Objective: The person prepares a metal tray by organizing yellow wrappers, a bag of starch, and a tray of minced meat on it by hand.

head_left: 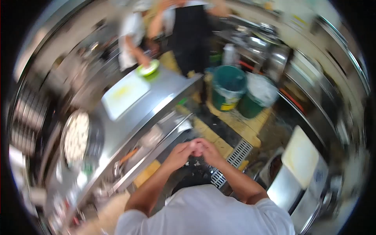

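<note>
The left hand (179, 153) and the right hand (212, 151) meet in front of the body, above the floor and just off the edge of the counter (166, 88). Their fingers are curled inward and pressed together around a pale pink lump (197, 147). It sits between the fingertips of both hands, but the blur hides what it is. Below the hands a floor grate (236, 156) runs across the yellow tiles. On the counter to the left lie a round tray (76, 136) of pale pieces, a white cutting board (124, 94) and, at the far end, a green bowl (148, 69). A person in white (131, 37) has a hand at the bowl, beside a person in a dark apron (190, 35). Two green buckets (229, 88) stand on the floor beyond the counter's corner.
</note>
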`<state>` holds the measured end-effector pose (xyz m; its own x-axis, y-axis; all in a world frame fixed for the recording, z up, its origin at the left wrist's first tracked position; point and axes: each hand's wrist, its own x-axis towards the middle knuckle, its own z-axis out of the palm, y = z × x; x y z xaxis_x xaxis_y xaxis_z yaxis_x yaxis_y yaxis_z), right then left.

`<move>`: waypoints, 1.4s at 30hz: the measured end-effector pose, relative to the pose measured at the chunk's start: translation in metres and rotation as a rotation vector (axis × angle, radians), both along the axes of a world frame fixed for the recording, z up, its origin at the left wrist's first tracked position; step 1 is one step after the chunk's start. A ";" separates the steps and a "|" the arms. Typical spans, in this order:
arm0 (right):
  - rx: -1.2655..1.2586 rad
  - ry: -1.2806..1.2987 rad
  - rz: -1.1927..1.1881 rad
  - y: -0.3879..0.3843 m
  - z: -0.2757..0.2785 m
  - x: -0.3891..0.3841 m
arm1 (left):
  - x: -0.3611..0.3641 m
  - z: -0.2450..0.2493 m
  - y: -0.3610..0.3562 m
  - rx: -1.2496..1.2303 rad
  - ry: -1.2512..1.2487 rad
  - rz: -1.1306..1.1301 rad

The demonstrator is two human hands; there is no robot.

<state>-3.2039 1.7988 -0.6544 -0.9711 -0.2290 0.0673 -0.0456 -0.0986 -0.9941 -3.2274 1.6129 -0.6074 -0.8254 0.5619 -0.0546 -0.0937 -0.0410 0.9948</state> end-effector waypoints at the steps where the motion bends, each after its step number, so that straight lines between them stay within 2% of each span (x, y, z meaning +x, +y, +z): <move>1: -0.003 0.003 0.049 0.004 -0.016 -0.004 | 0.001 0.006 -0.006 -0.030 0.074 -0.001; 2: -0.007 0.010 0.081 0.003 -0.026 -0.008 | 0.005 0.012 -0.013 -0.068 0.149 -0.020; 5: -0.151 -0.056 0.185 -0.029 0.003 -0.002 | 0.032 0.024 -0.033 0.108 0.106 0.140; 8: 0.026 0.031 0.321 -0.068 0.032 0.001 | 0.059 0.021 -0.068 0.186 0.081 0.285; 11: 0.168 0.126 0.523 -0.110 0.024 0.004 | 0.090 0.017 -0.120 0.031 0.115 0.388; 13: 0.131 0.146 0.606 -0.153 0.014 0.015 | 0.117 0.009 -0.156 -0.059 0.048 0.479; 15: 0.144 0.116 0.695 -0.196 0.017 0.038 | 0.155 0.014 -0.193 0.003 0.062 0.553; 16: 0.171 0.093 0.728 -0.223 0.011 0.044 | 0.179 0.014 -0.221 -0.045 0.116 0.612; 19: 0.240 0.268 0.873 -0.312 0.009 0.084 | 0.244 0.002 -0.292 -0.195 0.246 0.724; 23: 0.367 0.400 1.052 -0.455 0.016 0.167 | 0.353 -0.018 -0.402 -0.164 0.210 0.923; 26: 0.438 0.615 1.182 -0.554 0.040 0.240 | 0.440 -0.018 -0.474 -0.074 0.066 1.099; 30: 0.342 0.696 1.417 -0.656 0.047 0.303 | 0.536 -0.005 -0.531 -0.406 0.176 1.315; 36: 0.257 0.626 1.524 -0.778 0.022 0.353 | 0.617 -0.025 -0.599 -0.236 -0.125 1.736; 39: 0.267 0.535 1.552 -0.824 0.012 0.369 | 0.633 -0.031 -0.639 -0.213 -0.239 1.772; 42: 0.227 0.454 1.617 -0.882 0.000 0.392 | 0.642 -0.029 -0.690 -0.320 -0.242 1.752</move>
